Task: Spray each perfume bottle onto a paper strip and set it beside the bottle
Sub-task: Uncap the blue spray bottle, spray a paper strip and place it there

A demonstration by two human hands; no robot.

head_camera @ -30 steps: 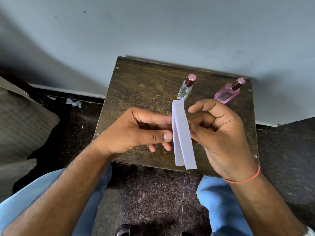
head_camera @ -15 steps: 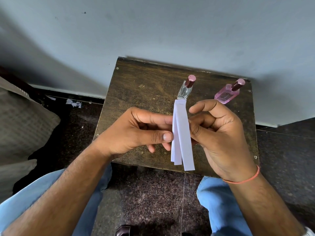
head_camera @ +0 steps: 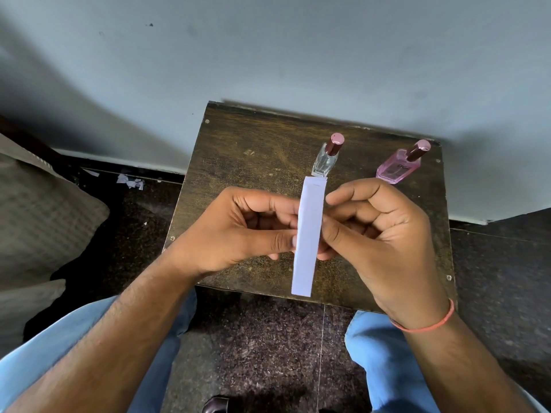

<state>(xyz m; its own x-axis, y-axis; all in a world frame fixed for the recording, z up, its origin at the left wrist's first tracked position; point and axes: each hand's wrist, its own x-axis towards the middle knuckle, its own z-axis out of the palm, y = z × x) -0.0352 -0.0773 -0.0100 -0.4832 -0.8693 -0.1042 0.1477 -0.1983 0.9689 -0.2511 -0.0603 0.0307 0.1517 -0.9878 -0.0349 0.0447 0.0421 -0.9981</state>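
Note:
White paper strips (head_camera: 308, 234) stand nearly vertical above the small wooden table (head_camera: 238, 162), pressed together into one stack. My left hand (head_camera: 238, 231) pinches their left edge and my right hand (head_camera: 375, 234) pinches the right edge, at mid-height. Behind the strips' top end a clear perfume bottle (head_camera: 326, 160) with a dark pink cap stands upright on the table. A pink perfume bottle (head_camera: 398, 169) with the same kind of cap stands to its right near the table's back corner. Both bottles are capped and apart from my hands.
The table stands against a pale wall (head_camera: 268, 55). A grey cushion (head_camera: 41, 216) lies at the left, with paper scraps (head_camera: 129, 182) on the dark floor near it. My knees in blue trousers (head_camera: 384, 359) sit just before the table's front edge.
The strips were fanned apart at their lower ends; now they are squeezed flat into a single aligned stack. Both hands stay in place, and the bottles have not moved.

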